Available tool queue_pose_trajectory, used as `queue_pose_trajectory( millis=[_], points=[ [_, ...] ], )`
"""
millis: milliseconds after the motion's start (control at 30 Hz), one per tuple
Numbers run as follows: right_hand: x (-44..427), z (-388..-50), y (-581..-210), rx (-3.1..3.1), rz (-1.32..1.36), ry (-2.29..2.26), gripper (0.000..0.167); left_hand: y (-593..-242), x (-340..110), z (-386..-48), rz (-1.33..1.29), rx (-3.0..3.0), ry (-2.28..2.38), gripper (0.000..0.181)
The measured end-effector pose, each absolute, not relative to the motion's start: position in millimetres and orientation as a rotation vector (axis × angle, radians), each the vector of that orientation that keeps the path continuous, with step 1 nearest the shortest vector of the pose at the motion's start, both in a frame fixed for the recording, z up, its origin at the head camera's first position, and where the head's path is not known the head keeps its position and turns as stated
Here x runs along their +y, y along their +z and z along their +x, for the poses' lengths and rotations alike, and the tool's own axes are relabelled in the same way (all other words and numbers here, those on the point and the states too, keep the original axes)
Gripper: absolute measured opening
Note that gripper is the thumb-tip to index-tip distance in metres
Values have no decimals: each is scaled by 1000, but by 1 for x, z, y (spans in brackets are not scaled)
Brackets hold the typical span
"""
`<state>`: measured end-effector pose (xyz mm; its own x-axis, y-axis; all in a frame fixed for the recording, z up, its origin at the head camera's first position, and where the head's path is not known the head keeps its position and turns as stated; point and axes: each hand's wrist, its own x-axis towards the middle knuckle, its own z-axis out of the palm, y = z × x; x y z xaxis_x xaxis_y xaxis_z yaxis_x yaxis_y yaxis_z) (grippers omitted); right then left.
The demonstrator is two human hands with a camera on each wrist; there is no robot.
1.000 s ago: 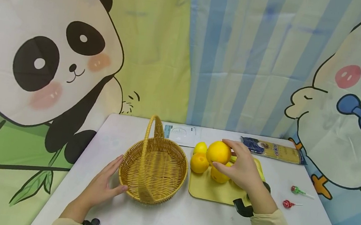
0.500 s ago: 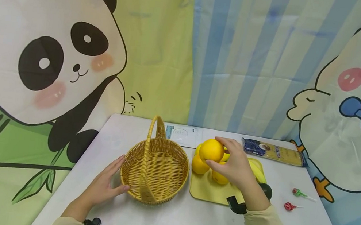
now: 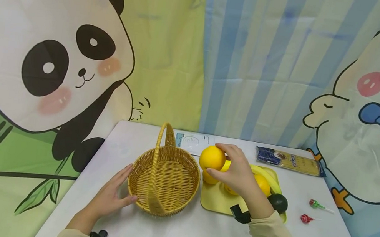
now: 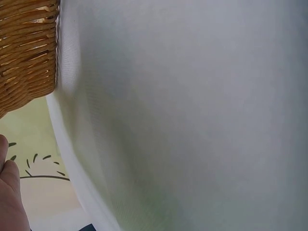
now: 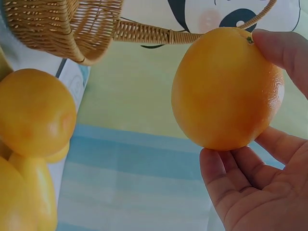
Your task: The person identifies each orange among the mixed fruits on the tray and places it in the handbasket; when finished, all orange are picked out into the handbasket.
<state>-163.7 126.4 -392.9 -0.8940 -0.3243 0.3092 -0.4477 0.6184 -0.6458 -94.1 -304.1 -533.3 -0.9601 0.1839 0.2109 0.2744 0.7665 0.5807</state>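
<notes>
An orange (image 3: pixel 212 158) is held between the thumb and fingers of my right hand (image 3: pixel 238 172), above the left edge of a yellow tray (image 3: pixel 217 202). The right wrist view shows the same orange (image 5: pixel 226 91) in the fingertips of that hand (image 5: pixel 264 187). A wicker basket (image 3: pixel 176 179) with a tall handle stands left of the tray, its woven bottom bare. Against the basket's left rim rest the spread fingers and thumb of my left hand (image 3: pixel 107 196). Only part of the basket (image 4: pixel 29 53) and of this hand (image 4: pixel 10 202) shows in the left wrist view.
More round yellow-orange fruit, bananas (image 3: pixel 268 177) and a dark green fruit (image 3: pixel 277 203) lie on the tray. Behind are a flat white packet (image 3: pixel 192 144) and a blue and gold packet (image 3: pixel 290 161). Two lollipops (image 3: pixel 306 218) lie at the right.
My right hand has carried the orange leftward, from over the tray's fruit toward the basket. The left hand stays at the basket's rim. The whole head view has shifted slightly.
</notes>
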Motion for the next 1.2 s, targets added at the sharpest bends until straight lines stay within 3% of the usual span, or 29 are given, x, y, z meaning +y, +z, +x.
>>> queue_pose_trajectory(
  millis=[1200],
  points=[
    [54, -177, -388, -2683, 825, 1139, 77, -536, -305, -95, -375, -2806, -991, 106]
  ],
)
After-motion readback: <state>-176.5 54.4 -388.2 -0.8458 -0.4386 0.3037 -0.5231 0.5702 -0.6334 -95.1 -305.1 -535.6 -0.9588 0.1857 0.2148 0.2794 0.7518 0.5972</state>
